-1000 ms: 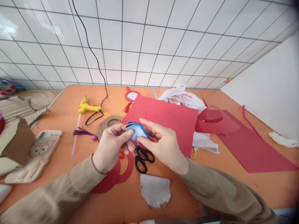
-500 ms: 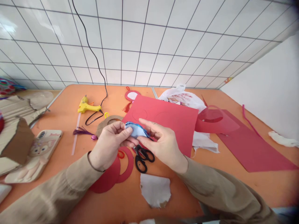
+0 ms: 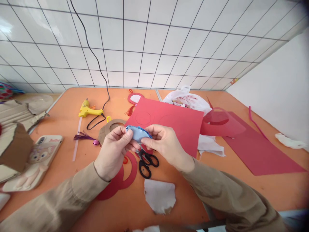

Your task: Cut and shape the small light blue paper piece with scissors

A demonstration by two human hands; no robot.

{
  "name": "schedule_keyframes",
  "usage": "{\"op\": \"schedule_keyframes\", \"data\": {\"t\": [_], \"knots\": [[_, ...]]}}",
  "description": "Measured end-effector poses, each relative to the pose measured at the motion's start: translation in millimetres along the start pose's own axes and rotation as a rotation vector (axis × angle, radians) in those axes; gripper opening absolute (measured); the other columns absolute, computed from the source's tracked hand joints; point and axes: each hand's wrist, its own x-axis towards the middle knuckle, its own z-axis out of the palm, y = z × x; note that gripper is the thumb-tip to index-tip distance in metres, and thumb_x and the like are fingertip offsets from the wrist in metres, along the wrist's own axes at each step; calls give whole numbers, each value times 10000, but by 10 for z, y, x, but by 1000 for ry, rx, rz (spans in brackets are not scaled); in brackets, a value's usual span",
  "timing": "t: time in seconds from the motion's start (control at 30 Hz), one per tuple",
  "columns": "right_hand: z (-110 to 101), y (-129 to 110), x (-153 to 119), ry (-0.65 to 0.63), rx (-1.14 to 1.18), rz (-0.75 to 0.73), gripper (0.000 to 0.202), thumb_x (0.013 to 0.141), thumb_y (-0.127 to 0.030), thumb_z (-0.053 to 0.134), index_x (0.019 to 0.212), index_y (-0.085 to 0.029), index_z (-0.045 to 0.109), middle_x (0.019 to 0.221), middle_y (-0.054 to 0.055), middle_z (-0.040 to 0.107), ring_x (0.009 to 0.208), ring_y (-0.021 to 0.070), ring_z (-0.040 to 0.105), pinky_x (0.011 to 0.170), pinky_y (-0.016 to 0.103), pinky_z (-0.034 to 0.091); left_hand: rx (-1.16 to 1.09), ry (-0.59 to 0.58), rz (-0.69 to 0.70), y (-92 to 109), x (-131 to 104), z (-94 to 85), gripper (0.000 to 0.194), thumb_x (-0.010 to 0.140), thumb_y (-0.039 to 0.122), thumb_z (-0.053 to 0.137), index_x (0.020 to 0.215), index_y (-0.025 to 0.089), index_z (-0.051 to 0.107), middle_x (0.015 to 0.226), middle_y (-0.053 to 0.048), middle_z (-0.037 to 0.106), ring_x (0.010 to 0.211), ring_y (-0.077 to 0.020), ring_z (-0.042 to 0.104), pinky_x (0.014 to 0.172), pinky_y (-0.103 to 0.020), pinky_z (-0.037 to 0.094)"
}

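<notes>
From the head view, I've got the blue cloth piece [image 3: 138,133] up in front of me, above the middle of the bench [image 3: 248,190], its pale face turned my way and darker blue layers showing along its upper rim. My left hand [image 3: 112,154] pinches its left end, thumb flat on the pale face, fingers behind. My right hand [image 3: 169,145] has the right end, thumb in front and index finger along the top; both grips are closed on the cloth.

Just below the hands lie the black-handled scissors [image 3: 146,161], with the red paper rings [image 3: 131,175] to their left and a white cloth scrap [image 3: 160,196] nearer the bench's front edge. Behind my right hand there's the large red sheet [image 3: 181,129], circles outlined on it, and past that the white plastic bag [image 3: 193,100] by the far edge. Over to the right, a second red sheet [image 3: 260,148] slants across the bench.

Toward the far left corner sits the yellow glue gun [image 3: 90,111], its black cord [image 3: 93,54] rising against the tiles. Closer in I see the purple tassel [image 3: 83,136], next to the cardboard ring [image 3: 103,131] partly behind my left hand. At the left edge, the phone [image 3: 43,156] lies beside torn cardboard [image 3: 16,145].
</notes>
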Motion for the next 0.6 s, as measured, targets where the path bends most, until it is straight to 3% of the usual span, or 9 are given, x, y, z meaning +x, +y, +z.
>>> {"op": "schedule_keyframes", "data": {"t": [0.1, 0.4, 0.6], "knots": [[-21, -26, 5, -29, 18, -17, 194, 732, -289, 743, 717, -172, 590, 617, -27, 610, 503, 93, 533, 491, 232, 451, -8, -8, 40, -27, 2, -6, 393, 581, 340, 904, 665, 159, 566, 540, -9, 688, 491, -110, 637, 494, -175, 506], [-26, -21, -12, 1, -5, -79, 206, 743, -278, 719, 685, -181, 547, 614, -18, 612, 528, 102, 520, 505, 237, 411, 1, -88, 23, -63, 55, -65, 316, 560, 227, 919, 691, 140, 646, 614, -20, 734, 551, -115, 684, 526, -162, 535], [-37, 8, 2, -32, 66, -35, 225, 743, -282, 735, 686, -181, 542, 594, -38, 579, 491, 93, 508, 475, 227, 407, -44, -33, 1, -52, 45, -51, 319, 554, 267, 922, 645, 133, 647, 573, -51, 733, 529, -123, 689, 491, -142, 521]]}}
